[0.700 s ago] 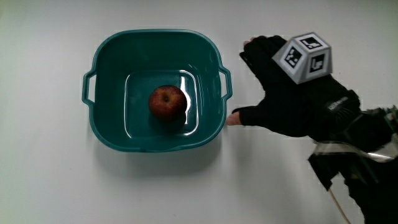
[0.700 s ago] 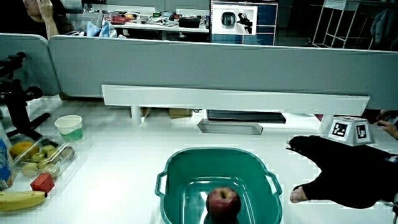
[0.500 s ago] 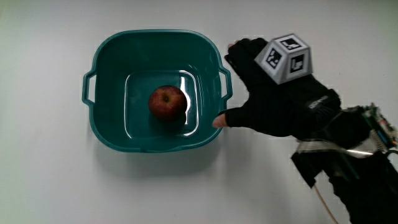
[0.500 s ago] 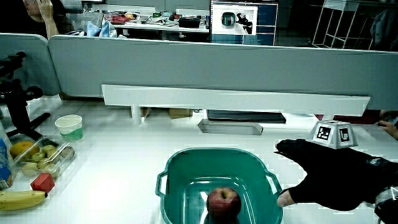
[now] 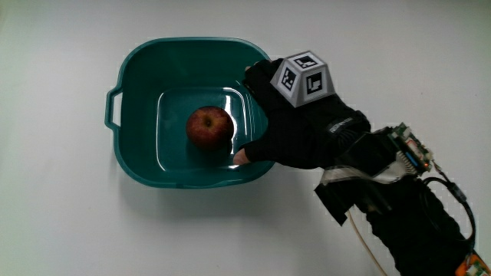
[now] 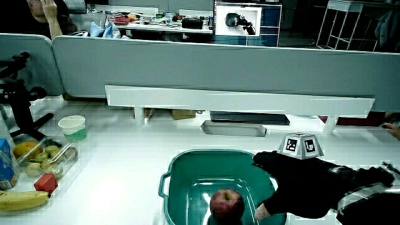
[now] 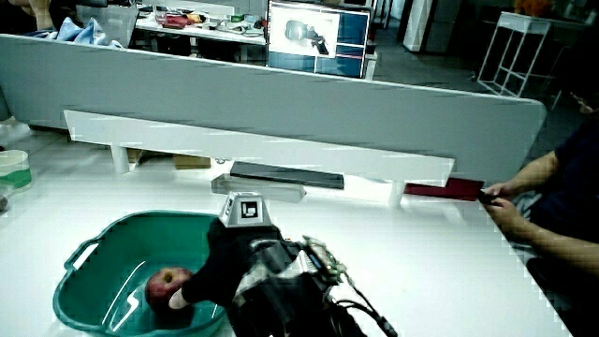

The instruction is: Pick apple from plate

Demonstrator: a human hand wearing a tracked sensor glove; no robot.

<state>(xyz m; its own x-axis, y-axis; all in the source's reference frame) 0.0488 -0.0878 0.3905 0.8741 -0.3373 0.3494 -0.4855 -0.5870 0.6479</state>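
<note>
A red apple [image 5: 209,126] lies in the middle of a teal basin [image 5: 138,165] with two handles; there is no plate. In both side views the apple [image 6: 226,204] [image 7: 167,284] rests on the basin's floor [image 6: 181,181] [image 7: 84,290]. The gloved hand [image 5: 295,123] reaches over the basin's rim beside the apple, fingers spread, thumb tip close to the apple without touching it. It holds nothing. The patterned cube [image 5: 306,77] sits on the hand's back. The hand [image 6: 294,187] [image 7: 225,262] hangs over the basin in both side views.
A banana [image 6: 22,200], a clear box of fruit [image 6: 44,159], a small red block [image 6: 44,182] and a paper cup [image 6: 71,127] stand at the table's edge beside the basin. A grey tray [image 6: 233,128] lies near the low partition [image 6: 237,100].
The hand has moved from the table beside the basin to over its rim, toward the apple. The apple and the basin have stayed in place.
</note>
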